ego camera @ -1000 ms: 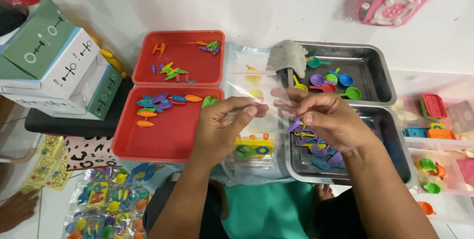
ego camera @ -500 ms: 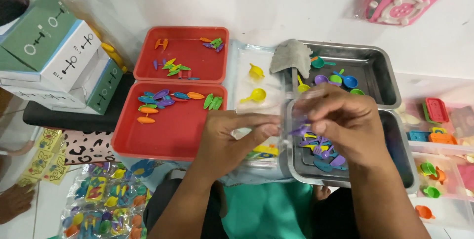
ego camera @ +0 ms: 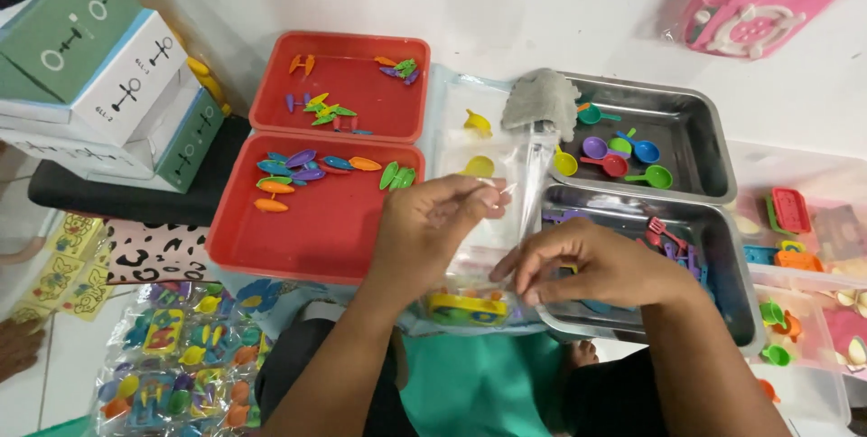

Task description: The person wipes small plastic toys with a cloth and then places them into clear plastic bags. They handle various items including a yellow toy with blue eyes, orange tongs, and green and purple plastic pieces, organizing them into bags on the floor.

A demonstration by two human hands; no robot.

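Between my hands is a clear plastic bag (ego camera: pixel 506 220), which both of them grip. My left hand (ego camera: pixel 433 220) pinches the bag's upper edge with thumb and forefinger. My right hand (ego camera: pixel 587 265) pinches its lower part, just above a yellow and green toy piece (ego camera: pixel 465 306) that lies inside the bag's bottom. The hands hover over the gap between a red tray (ego camera: pixel 307 238) and a steel tray (ego camera: pixel 722 256) holding small coloured toy utensils.
A second red tray (ego camera: pixel 361 49) holds tiny coloured pieces; a second steel tray (ego camera: pixel 686 121) holds toy spoons and pans beside a grey cloth (ego camera: pixel 540 98). Stacked boxes (ego camera: pixel 99 85) stand left, clear bins of toys (ego camera: pixel 804 229) right, packed toy bags (ego camera: pixel 172 365) lower left.
My left hand has moved up and left with the bag's top edge. My right hand has dropped to the bag's lower part, and the bag is now stretched between them.
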